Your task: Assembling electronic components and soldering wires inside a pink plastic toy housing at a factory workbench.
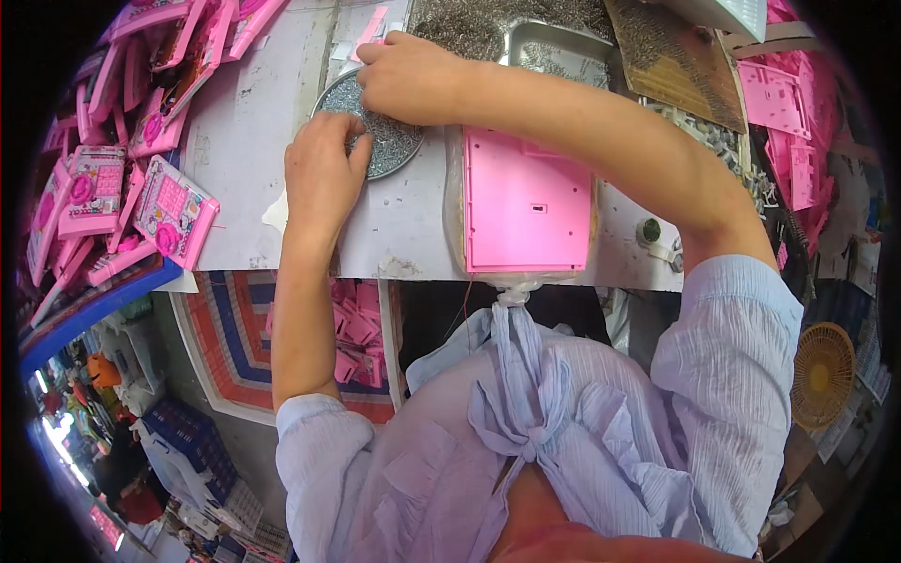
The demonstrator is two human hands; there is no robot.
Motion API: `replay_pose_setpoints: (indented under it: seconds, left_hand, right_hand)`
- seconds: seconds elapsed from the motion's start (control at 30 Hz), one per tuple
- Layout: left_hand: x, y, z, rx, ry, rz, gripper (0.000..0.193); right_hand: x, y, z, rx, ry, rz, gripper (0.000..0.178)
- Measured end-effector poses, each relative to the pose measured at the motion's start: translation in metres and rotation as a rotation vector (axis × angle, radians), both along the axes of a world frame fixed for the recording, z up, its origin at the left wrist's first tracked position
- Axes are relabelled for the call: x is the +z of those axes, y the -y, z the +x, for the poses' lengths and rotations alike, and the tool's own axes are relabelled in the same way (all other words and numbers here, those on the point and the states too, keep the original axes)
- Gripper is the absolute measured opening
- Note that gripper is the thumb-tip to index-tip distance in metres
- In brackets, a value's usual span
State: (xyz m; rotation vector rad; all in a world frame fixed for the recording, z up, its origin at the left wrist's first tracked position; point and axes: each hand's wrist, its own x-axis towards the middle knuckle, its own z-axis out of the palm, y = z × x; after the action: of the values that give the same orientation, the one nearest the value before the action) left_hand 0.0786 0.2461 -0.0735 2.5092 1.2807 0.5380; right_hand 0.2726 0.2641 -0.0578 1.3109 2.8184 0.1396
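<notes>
A round metal dish (410, 161) filled with small grey metal parts, which look like screws, stands on the worktable. At its near left side my left hand (321, 174) bends over the rim, fingers curled toward the parts; whatever lies in the fingertips is hidden. My right hand (410, 77) reaches across the dish's far side with its fingers bent in. Its fingertips are beside a narrow pink strip (372, 28); I cannot make out what they hold. In front of me a flat pink plastic housing (526, 211) lies at the table edge, apart from both hands.
Pink toy housings with printed fronts (174, 211) pile up at the left. A metal tray (563, 47) and heaps of loose screws (460, 23) lie at the back, next to a brown board (680, 61). More pink shells (779, 103) stack at the far right.
</notes>
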Motion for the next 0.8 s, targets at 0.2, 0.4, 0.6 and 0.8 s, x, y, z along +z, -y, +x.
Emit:
replay_pose_setpoints:
  seconds: [0.2,0.4,0.6,0.8]
  left_hand:
    - [-0.007,-0.003,-0.002,-0.035,0.011,0.029,0.01]
    - [-0.009,-0.004,-0.003,0.001,0.06,0.057,0.013]
    - [-0.019,-0.013,-0.001,-0.008,0.037,0.093,0.021]
    - [-0.013,-0.01,-0.011,0.054,0.204,-0.009,0.018]
  right_hand:
    - [0.008,-0.011,-0.006,-0.107,-0.096,0.011,0.017]
    - [0.039,0.038,0.041,-0.267,-0.578,-0.013,0.026]
    - [0.04,0.185,0.117,-0.47,-0.66,0.077,0.013]
    - [0.012,0.22,0.116,-0.462,-0.642,0.058,0.016]
